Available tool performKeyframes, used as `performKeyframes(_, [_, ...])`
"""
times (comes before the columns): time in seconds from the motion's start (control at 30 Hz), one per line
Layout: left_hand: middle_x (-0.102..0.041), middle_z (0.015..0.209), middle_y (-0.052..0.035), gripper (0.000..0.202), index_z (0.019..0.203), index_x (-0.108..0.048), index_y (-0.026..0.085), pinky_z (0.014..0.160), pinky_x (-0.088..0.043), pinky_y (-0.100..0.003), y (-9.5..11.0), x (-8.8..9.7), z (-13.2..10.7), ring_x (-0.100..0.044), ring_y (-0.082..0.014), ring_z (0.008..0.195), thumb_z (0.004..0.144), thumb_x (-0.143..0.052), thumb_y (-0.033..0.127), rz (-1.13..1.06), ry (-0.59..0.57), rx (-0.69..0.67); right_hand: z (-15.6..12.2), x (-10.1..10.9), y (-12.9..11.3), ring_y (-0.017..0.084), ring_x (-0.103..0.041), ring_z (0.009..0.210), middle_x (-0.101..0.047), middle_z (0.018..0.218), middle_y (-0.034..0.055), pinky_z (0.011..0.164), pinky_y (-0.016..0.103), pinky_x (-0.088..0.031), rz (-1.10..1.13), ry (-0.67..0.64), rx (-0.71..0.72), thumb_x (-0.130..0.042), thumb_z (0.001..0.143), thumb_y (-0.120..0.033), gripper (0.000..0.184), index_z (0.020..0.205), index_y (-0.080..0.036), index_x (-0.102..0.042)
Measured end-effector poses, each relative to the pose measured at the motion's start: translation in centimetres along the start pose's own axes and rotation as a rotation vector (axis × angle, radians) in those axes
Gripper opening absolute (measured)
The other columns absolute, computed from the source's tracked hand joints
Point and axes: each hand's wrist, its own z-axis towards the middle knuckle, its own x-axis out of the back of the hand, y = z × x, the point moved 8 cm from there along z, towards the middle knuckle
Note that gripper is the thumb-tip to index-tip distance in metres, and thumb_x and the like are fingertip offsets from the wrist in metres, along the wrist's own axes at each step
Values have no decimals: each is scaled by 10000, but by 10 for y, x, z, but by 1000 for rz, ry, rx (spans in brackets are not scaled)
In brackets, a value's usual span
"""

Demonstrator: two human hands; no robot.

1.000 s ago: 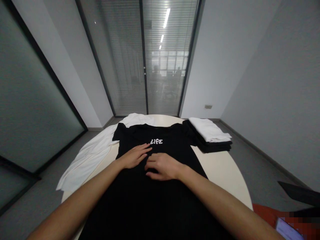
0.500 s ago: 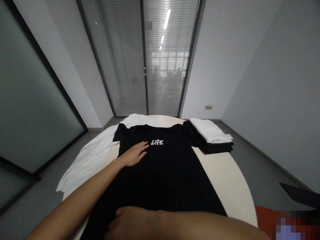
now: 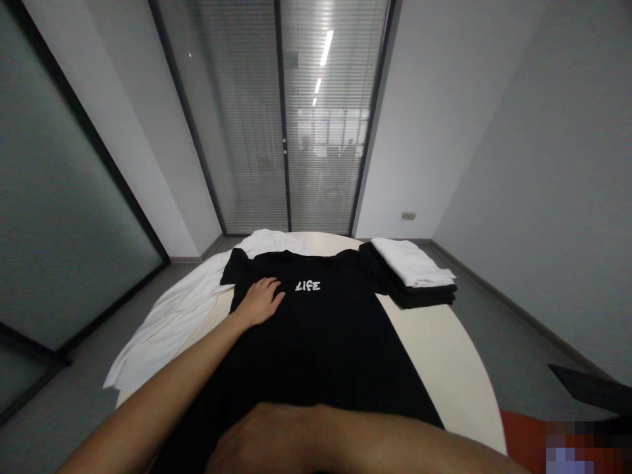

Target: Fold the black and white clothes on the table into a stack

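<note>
A black T-shirt (image 3: 326,342) lies spread flat, its neckline at the far side and small white lettering (image 3: 307,286) across the chest. On its upper left part, beside the lettering, my left hand (image 3: 259,303) rests palm down with fingers stretched out. My right hand (image 3: 251,438) is low in the picture, over the near part of the shirt, the forearm crossing from the right. Its fingers are mostly cut off by the lower edge, so I cannot see whether they hold the fabric.
White garments (image 3: 172,316) hang over the left edge of the round cream table (image 3: 459,355). A stack of folded black clothes (image 3: 429,296) with a folded white one (image 3: 409,262) on top sits at the far right, against the shirt's sleeve. Something red (image 3: 526,434) shows at the lower right.
My left hand has slid a little left over the shirt, away from the lettering. My right hand has shifted slightly at the near end. The view has tilted slightly.
</note>
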Motion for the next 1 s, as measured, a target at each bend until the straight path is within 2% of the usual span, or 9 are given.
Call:
performKeyframes(0.13, [-620, 1312, -169, 451, 1293, -603, 123, 1071, -428, -461, 7, 7, 13, -574, -307, 1230, 1000, -398, 399, 20, 77, 84, -49, 45, 46, 190, -673, 904, -746, 920, 38, 825, 303, -503, -295, 158, -214, -572, 915, -348, 205, 895, -190, -702])
performKeyframes(0.2, [-605, 1337, -166, 438, 1295, -601, 130, 1079, -421, -457, 12, 5, 16, -553, -310, 1256, 999, -393, 378, 28, 101, 102, -71, 56, 66, 213, -664, 985, -741, 983, 67, 922, 354, -485, -353, 196, -318, -562, 919, -330, 220, 971, -175, -709])
performKeyframes(0.33, [-492, 1506, -147, 471, 1384, -551, 169, 1155, -324, -521, 18, -3, 12, -417, -339, 1401, 989, -409, 384, 56, 117, 115, -94, 54, 74, 249, -453, 1389, -524, 1481, 128, 1160, 436, -321, -229, 262, -386, -602, 926, -433, 505, 1361, -179, -572])
performKeyframes(0.43, [-417, 1573, -139, 527, 1443, -505, 181, 1171, -280, -565, 20, -8, 11, -353, -368, 1449, 985, -403, 421, 70, 78, 136, -94, 45, 68, 269, -286, 1500, -409, 1583, 105, 1213, 517, -208, -142, 228, -430, -576, 942, -473, 575, 1459, -236, -490])
performKeyframes(0.53, [-388, 1587, -165, 582, 1459, -492, 167, 1160, -266, -606, 21, -12, 17, -326, -406, 1461, 981, -382, 481, 48, 37, 180, -92, 42, 64, 277, -230, 1522, -375, 1605, 101, 1218, 548, -170, -107, 210, -439, -576, 943, -474, 588, 1477, -252, -476])
performKeyframes(0.63, [-395, 1579, -184, 603, 1460, -491, 156, 1149, -278, -613, 23, -14, 22, -318, -424, 1464, 977, -373, 496, 32, 58, 238, -94, 45, 65, 262, -309, 1493, -448, 1562, 91, 1207, 508, -229, -95, 222, -390, -598, 931, -457, 517, 1402, -246, -562])
performKeyframes(0.73, [-375, 1592, -175, 605, 1473, -480, 151, 1167, -269, -591, 25, -17, 22, -291, -421, 1478, 974, -386, 480, 27, 98, 253, -107, 58, 76, 191, -592, 1247, -690, 1279, 69, 1057, 327, -430, -118, 286, -410, -569, 945, -342, 268, 1126, -205, -712])
performKeyframes(0.83, [-357, 1602, -174, 627, 1487, -466, 128, 1189, -253, -569, 26, -18, 19, -274, -417, 1486, 978, -383, 485, 6, 116, 244, -141, 86, 104, 182, -673, 948, -745, 960, 54, 878, 294, -490, -273, 403, -697, -535, 957, -294, 207, 935, -198, -717])
performKeyframes(1.0, [-386, 1587, -170, 600, 1479, -476, 145, 1182, -268, -577, 25, -14, 17, -296, -408, 1478, 977, -400, 464, -30, 151, 246, -218, 142, 150, 210, -652, 1021, -718, 1063, 66, 861, 301, -483, -477, 681, -1212, -497, 961, -238, 185, 1047, -216, -660])
